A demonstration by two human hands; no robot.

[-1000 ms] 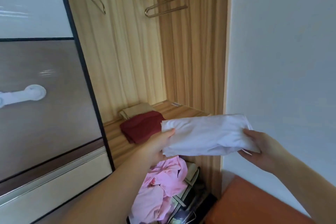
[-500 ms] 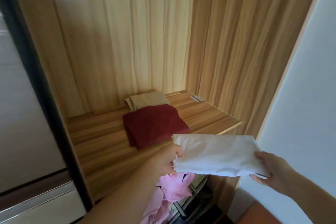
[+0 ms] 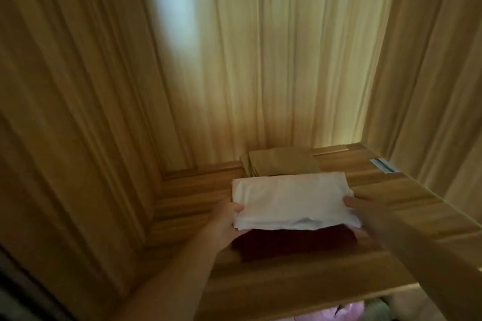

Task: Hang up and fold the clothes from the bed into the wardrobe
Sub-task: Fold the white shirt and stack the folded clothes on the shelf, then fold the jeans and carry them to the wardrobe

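Here both hands' fingers, left hand (image 3: pixel 224 224) and right hand (image 3: pixel 358 207), grip a soft white folded cloth (image 3: pixel 292 202) above a dark-red folded garment (image 3: pixel 292 243).

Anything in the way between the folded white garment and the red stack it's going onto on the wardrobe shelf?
Nothing visible. The white garment, gripped by the left hand and right hand, sits directly over the folded red garment.
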